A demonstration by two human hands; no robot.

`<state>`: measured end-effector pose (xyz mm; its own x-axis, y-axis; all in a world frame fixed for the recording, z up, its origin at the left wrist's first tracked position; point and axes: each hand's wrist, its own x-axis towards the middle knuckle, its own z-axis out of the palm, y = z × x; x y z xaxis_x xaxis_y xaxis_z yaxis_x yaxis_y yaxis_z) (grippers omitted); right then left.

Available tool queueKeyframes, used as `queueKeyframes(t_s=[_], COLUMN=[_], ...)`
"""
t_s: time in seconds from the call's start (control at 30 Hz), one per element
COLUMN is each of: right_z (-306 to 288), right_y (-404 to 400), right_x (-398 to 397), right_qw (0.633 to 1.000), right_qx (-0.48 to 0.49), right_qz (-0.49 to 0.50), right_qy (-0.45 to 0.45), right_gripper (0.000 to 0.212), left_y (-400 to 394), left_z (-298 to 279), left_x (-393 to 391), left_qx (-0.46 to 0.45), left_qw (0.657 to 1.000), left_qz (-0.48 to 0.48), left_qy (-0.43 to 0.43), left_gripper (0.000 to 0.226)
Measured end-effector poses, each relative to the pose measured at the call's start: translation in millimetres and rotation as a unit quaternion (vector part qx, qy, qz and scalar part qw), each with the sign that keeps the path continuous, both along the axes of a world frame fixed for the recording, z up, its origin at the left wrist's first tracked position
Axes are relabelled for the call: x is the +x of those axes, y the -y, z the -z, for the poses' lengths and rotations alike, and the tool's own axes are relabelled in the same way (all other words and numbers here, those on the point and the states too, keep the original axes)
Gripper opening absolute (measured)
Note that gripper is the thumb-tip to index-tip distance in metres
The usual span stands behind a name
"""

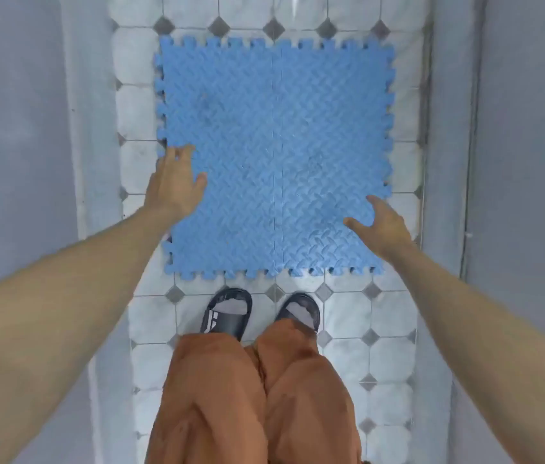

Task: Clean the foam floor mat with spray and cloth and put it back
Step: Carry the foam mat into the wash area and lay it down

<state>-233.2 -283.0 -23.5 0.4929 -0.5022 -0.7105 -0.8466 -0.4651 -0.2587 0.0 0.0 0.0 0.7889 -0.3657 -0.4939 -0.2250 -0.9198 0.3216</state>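
Observation:
A blue foam floor mat [274,155] of interlocking textured tiles lies flat on the tiled floor in front of me. My left hand [174,182] is over the mat's left edge, fingers spread and relaxed, holding nothing. My right hand [376,226] is over the mat's near right part, fingers loosely spread, also holding nothing. Whether either hand touches the mat I cannot tell. No spray bottle or cloth is in view.
The floor [348,316] is white tile with grey diamond insets, in a narrow passage between grey walls [13,128] left and right. My feet in black slides [227,313] stand just before the mat's near edge.

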Motion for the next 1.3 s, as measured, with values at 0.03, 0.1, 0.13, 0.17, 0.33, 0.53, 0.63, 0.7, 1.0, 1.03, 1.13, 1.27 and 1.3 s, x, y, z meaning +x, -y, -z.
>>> queueKeyframes(t_s=[0.03, 0.1, 0.13, 0.17, 0.33, 0.53, 0.63, 0.7, 1.0, 1.03, 1.13, 1.27, 1.3], right_z=[20, 58, 75, 95, 154, 173, 171, 165, 50, 30, -33, -108, -124], right_y=[3, 11, 15, 20, 36, 30, 34, 42, 50, 49, 49, 59, 62], right_x=[2, 8, 10, 9, -2, -5, -10, -14, -20, -19, -22, -33, -37], right_qw=[1.0, 0.998, 0.996, 0.995, 0.987, 0.947, 0.948, 0.952, 0.964, 0.965, 0.97, 0.979, 0.981], right_qx=[0.001, 0.005, 0.005, -0.009, -0.056, -0.108, -0.096, -0.097, -0.095, -0.093, -0.079, -0.042, -0.036], right_qz=[0.02, 0.067, 0.086, 0.095, 0.147, 0.3, 0.301, 0.286, 0.248, 0.243, 0.228, 0.188, 0.173], right_qy=[0.015, 0.023, 0.021, 0.022, -0.02, -0.038, -0.046, -0.046, -0.031, -0.031, -0.035, -0.069, -0.083], right_gripper=[0.08, 0.082, 0.083, 0.085, 0.102, 0.109, 0.103, 0.1, 0.092, 0.09, 0.085, 0.09, 0.089], left_y=[-2, -8, -12, -16, -43, -50, -52, -59, -69, -64, -63, -75, -76], left_z=[23, 67, 86, 107, 172, 193, 193, 187, 65, 39, -23, -100, -119], left_x=[3, 12, 14, 16, 20, 9, 11, 21, 54, 54, 55, 62, 63], left_qx=[-0.005, 0.008, 0.021, 0.032, 0.093, 0.116, 0.123, 0.129, 0.114, 0.113, 0.082, 0.068, 0.063], left_qw=[1.0, 0.995, 0.99, 0.985, 0.966, 0.93, 0.898, 0.901, 0.926, 0.933, 0.941, 0.946, 0.951], left_qz=[-0.026, -0.103, -0.141, -0.168, -0.24, -0.349, -0.421, -0.41, -0.347, -0.327, -0.314, -0.295, -0.276], left_qy=[0.002, 0.001, -0.014, -0.017, -0.022, -0.004, -0.032, -0.057, -0.1, -0.101, -0.101, -0.116, -0.127], left_gripper=[0.057, 0.061, 0.063, 0.066, 0.073, 0.076, 0.089, 0.094, 0.097, 0.092, 0.063, 0.052, 0.05])
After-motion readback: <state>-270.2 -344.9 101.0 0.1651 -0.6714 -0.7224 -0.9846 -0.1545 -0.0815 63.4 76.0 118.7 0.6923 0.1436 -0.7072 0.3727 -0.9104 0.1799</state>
